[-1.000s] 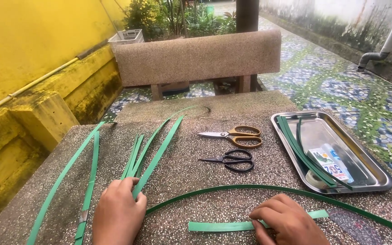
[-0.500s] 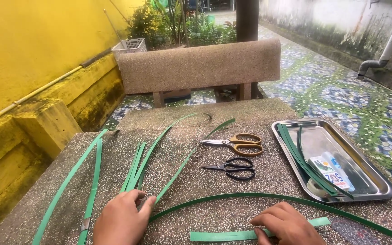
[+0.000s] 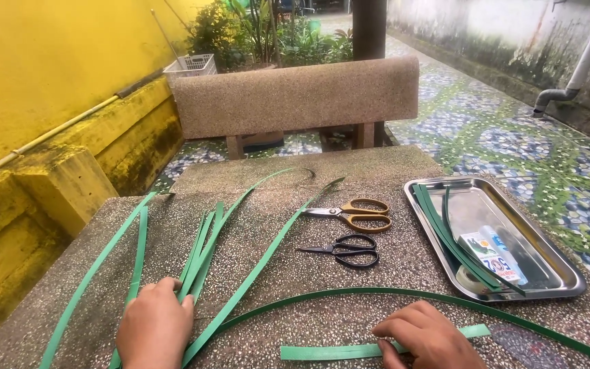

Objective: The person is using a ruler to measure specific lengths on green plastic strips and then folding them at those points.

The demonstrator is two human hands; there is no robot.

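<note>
My left hand [image 3: 153,326] presses down on the near ends of several long green strips [image 3: 203,247] fanned across the stone table [image 3: 404,266]. One strip [image 3: 268,253] slants out to the right from under that hand. My right hand [image 3: 426,336] rests with bent fingers on a short light-green strip [image 3: 322,352] lying flat near the table's front edge. A long dark-green strip [image 3: 377,294] curves in an arc between and beyond both hands.
Orange-handled scissors [image 3: 356,213] and black scissors [image 3: 346,250] lie mid-table. A metal tray [image 3: 554,270] at right holds green strips, a small packet and a tape roll. A stone bench back [image 3: 295,96] stands behind the table; a yellow wall [image 3: 35,89] runs along the left.
One strip under my left hand has swung out to the right, away from the bundle. The camera view has tilted up slightly. Both hands stay in nearly the same places.
</note>
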